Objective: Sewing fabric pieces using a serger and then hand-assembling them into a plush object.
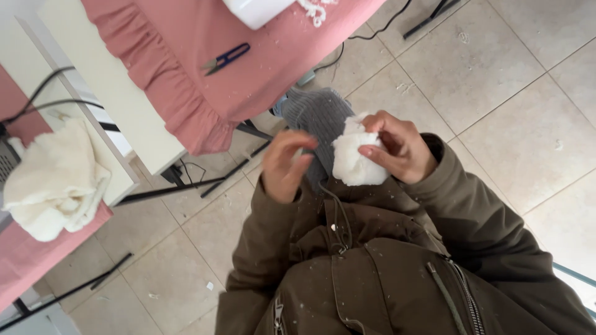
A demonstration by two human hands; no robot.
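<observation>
Head view: white fluffy wad [356,160] pinched between right-hand fingers [379,151]

1. I see a white fluffy wad [355,158], soft and rounded with a lumpy surface, held up in front of my chest, off any worktop.
2. The right hand [397,146] pinches its upper right edge; the left hand [284,167] is just beside it, fingers curled.

Soft, even daylight is filling the room, casting only faint shadows on the tiled floor [496,80]. The left hand [282,167] is blurring slightly; the white machine [257,9] is glaring, nearly washing out.
</observation>
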